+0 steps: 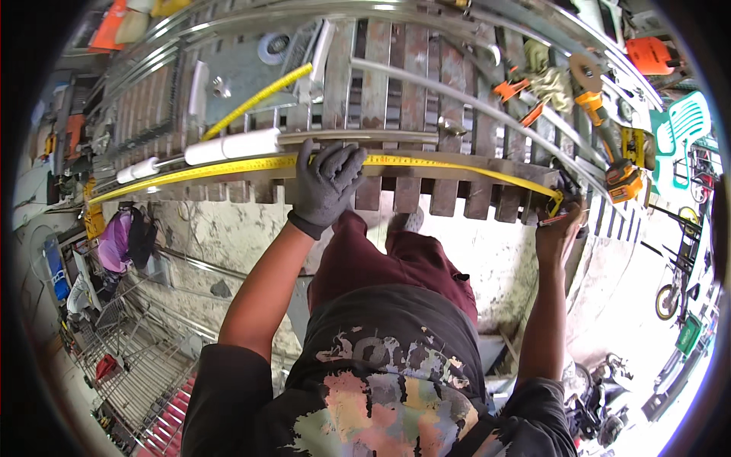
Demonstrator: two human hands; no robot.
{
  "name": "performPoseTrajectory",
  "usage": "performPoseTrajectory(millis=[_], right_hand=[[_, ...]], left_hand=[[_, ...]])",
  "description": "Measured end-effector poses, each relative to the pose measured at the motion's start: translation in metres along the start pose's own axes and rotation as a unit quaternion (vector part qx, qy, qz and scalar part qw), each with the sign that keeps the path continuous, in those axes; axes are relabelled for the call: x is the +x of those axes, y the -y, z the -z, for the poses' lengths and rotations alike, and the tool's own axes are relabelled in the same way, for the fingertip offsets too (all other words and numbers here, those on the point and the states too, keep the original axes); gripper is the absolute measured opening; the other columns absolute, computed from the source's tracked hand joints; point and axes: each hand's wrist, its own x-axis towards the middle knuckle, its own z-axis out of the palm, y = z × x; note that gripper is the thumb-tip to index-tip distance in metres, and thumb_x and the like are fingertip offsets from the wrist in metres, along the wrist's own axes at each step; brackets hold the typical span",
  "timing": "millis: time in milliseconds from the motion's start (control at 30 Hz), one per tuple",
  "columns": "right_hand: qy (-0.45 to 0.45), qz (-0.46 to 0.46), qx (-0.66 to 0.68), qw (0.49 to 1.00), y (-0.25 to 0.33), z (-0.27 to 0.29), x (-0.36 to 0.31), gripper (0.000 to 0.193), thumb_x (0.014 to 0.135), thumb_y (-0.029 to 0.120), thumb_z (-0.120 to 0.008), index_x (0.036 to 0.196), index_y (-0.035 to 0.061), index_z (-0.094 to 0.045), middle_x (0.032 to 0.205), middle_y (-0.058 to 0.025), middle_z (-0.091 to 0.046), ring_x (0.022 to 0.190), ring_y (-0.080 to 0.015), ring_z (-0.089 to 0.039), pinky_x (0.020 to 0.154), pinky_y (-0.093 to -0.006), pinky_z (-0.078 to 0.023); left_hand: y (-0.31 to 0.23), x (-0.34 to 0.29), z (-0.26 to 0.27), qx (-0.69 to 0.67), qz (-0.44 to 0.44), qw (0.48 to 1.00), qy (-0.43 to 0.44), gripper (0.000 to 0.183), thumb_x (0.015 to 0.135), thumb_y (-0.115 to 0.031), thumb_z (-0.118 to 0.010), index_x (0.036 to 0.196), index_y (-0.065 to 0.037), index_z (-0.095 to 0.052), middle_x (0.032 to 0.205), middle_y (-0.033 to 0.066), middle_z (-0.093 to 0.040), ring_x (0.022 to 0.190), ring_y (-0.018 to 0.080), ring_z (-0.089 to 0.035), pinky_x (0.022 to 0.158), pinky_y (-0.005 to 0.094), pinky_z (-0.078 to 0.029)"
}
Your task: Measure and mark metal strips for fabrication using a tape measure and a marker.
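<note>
A long yellow tape measure blade stretches along the front edge of the slatted bench. My left hand, in a grey glove, is closed over the blade near its middle, with the fingers lying across it. At the right end of the bench, my bare right hand grips the dark tape measure case, from which the blade runs. A thin reddish stick, its kind unclear, shows by the right fingers. Just behind the blade lies a metal tube, and white-wrapped pieces continue its line leftward.
A cordless angle grinder rests at the right of the bench, near orange-handled clamps and a crumpled cloth. A yellow strip and a cutting disc lie back left. A wire rack stands lower left.
</note>
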Motion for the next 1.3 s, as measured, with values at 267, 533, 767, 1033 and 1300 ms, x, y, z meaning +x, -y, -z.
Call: performPoseTrajectory(millis=[267, 533, 767, 1033, 1300], right_hand=[[0.031, 0.127, -0.044, 0.99, -0.038, 0.066, -0.006, 0.046, 0.082, 0.006, -0.081, 0.117, 0.0023, -0.051, 0.145, -0.0269, -0.067, 0.134, -0.0482, -0.063, 0.119, -0.0588, -0.046], [0.011, 0.195, 0.014, 0.981, -0.051, 0.136, -0.009, 0.064, 0.089, 0.017, -0.085, 0.143, -0.0046, -0.057, 0.12, -0.0268, -0.069, 0.109, -0.0493, -0.067, 0.098, -0.0555, -0.054], [0.032, 0.183, 0.111, 0.976, 0.023, 0.138, -0.007, 0.033, 0.087, 0.012, -0.075, 0.111, -0.0003, -0.056, 0.086, -0.0211, -0.057, 0.077, -0.0453, -0.06, 0.072, -0.0536, -0.049], [0.126, 0.204, 0.095, 0.966, 0.143, 0.106, -0.011, 0.049, 0.083, 0.024, -0.089, 0.109, -0.0002, -0.055, 0.085, -0.0232, -0.069, 0.08, -0.0484, -0.07, 0.073, -0.0578, -0.055], [0.191, 0.232, 0.118, 0.946, 0.267, 0.067, 0.001, 0.084, 0.075, 0.048, -0.104, 0.122, 0.0027, -0.052, 0.089, -0.0209, -0.071, 0.081, -0.0462, -0.072, 0.073, -0.0557, -0.055]], left_hand=[[0.073, -0.029, 0.094, 0.151, 0.058, 0.968, 0.194, 0.067, 0.095, -0.023, -0.079, 0.159, -0.023, -0.063, 0.139, 0.0066, -0.073, 0.128, 0.0278, -0.068, 0.131, 0.063, -0.033], [0.083, -0.021, 0.177, 0.173, 0.045, 0.966, 0.186, 0.062, 0.085, -0.002, -0.068, 0.143, -0.02, -0.076, 0.116, 0.0089, -0.08, 0.118, 0.0336, -0.071, 0.124, 0.057, -0.042], [-0.03, 0.084, 0.181, 0.215, -0.087, 0.961, 0.148, 0.058, 0.093, -0.014, -0.069, 0.151, -0.018, -0.07, 0.13, 0.0082, -0.074, 0.116, 0.0271, -0.071, 0.111, 0.0503, -0.05], [-0.169, 0.12, 0.225, -0.536, -0.192, 0.819, 0.066, 0.054, 0.101, -0.032, -0.08, 0.148, -0.008, -0.066, 0.15, 0.0155, -0.065, 0.14, 0.0335, -0.062, 0.121, 0.0592, -0.035], [-0.147, 0.105, 0.308, -0.907, -0.261, 0.33, 0.025, 0.045, 0.107, -0.016, -0.08, 0.141, 0.012, -0.072, 0.145, 0.0337, -0.07, 0.128, 0.0483, -0.071, 0.103, 0.0578, -0.058]])
